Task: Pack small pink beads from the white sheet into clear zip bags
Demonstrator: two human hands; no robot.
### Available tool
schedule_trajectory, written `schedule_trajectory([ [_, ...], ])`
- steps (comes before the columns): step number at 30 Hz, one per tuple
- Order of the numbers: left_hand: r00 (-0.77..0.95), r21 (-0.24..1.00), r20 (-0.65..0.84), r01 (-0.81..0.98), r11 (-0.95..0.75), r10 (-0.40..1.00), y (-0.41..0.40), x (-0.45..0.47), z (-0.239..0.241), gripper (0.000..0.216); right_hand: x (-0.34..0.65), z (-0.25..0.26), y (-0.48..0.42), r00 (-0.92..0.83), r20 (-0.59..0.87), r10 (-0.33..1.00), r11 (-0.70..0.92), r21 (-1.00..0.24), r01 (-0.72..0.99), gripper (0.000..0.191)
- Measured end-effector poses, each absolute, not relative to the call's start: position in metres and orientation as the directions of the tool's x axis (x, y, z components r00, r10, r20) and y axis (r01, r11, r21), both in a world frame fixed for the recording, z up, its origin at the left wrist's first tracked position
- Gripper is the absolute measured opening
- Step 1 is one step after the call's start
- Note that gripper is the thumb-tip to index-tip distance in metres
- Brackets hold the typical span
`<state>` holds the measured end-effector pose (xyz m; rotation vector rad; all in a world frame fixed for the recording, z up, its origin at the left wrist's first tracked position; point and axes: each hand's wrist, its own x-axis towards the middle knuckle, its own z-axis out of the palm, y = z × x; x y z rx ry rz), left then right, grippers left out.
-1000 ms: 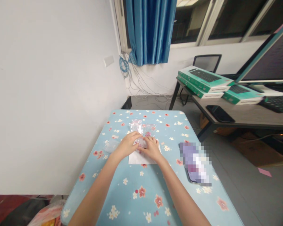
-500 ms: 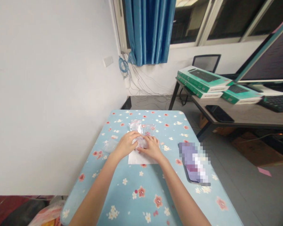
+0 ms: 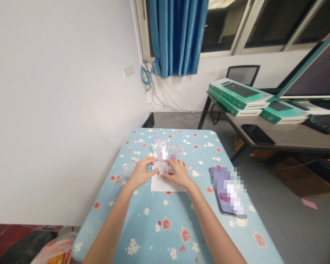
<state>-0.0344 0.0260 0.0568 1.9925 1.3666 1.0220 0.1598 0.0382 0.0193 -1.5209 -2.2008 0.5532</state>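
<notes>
A white sheet of paper (image 3: 167, 186) lies on the flowered tablecloth, with small reddish marks or bits between my hands, too small to make out. At the paper's left edge is my left hand (image 3: 142, 171), its thumb and fingers apart and nothing seen in them. My right hand (image 3: 178, 173) rests over the paper's right part, fingers bent and thumb spread away from them. Just beyond the fingertips lie a clear zip bag (image 3: 160, 147) and a second clear bag (image 3: 176, 149) with small pink pieces. Another translucent bag (image 3: 128, 169) sits left of my left hand.
A phone (image 3: 222, 194), partly blurred out, lies on the table's right side. Beyond it stands a desk (image 3: 286, 141) with green keyboard boxes (image 3: 242, 93), a black phone (image 3: 257, 134) and a monitor (image 3: 316, 73). A white wall (image 3: 57, 110) borders the left.
My left hand has drawn back to the left, away from my right hand, and its fingers have parted. More of the paper shows between the hands. The right hand has barely moved.
</notes>
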Motion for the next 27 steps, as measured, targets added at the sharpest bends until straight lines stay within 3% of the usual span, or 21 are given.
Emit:
schedule_trajectory([
  [4,0.154,0.827,0.276,0.465,-0.316,0.949,0.024,-0.037,0.057,0.031,0.160,0.027,0.036,-0.332,0.128,0.935,0.346,-0.542,0.766,0.058],
  [7,0.044,0.904,0.235,0.357,-0.235,0.971,0.022,-0.041,0.054,0.029,0.159,0.034,0.033,-0.342,0.152,0.927,0.358,-0.625,0.693,0.060],
  [10,-0.091,0.975,0.141,0.183,-0.122,0.986,0.016,-0.047,0.050,0.029,0.152,0.037,0.029,-0.365,0.135,0.921,0.299,-0.846,0.441,0.067],
  [12,-0.144,0.999,0.049,0.027,-0.045,0.988,0.010,-0.051,0.048,0.031,0.144,0.035,0.028,-0.361,0.099,0.927,0.182,-0.962,0.204,0.061],
  [14,-0.167,0.992,-0.034,-0.125,0.013,0.985,0.004,-0.056,0.046,0.034,0.133,0.030,0.029,-0.333,0.048,0.942,0.058,-0.998,0.020,0.052],
  [17,-0.228,0.966,-0.102,-0.256,0.041,0.968,-0.001,-0.067,0.042,0.036,0.116,0.022,0.032,-0.324,0.007,0.946,-0.031,-0.993,-0.112,0.048],
  [23,-0.323,0.975,-0.132,-0.214,0.063,0.937,-0.002,-0.100,0.036,0.041,0.084,0.018,0.043,-0.317,0.056,0.947,0.023,-0.994,-0.106,0.043],
  [27,-0.383,0.995,-0.089,0.015,0.102,0.919,0.000,-0.121,0.026,0.046,0.065,0.017,0.046,-0.287,0.071,0.955,0.109,-0.987,0.118,0.037],
])
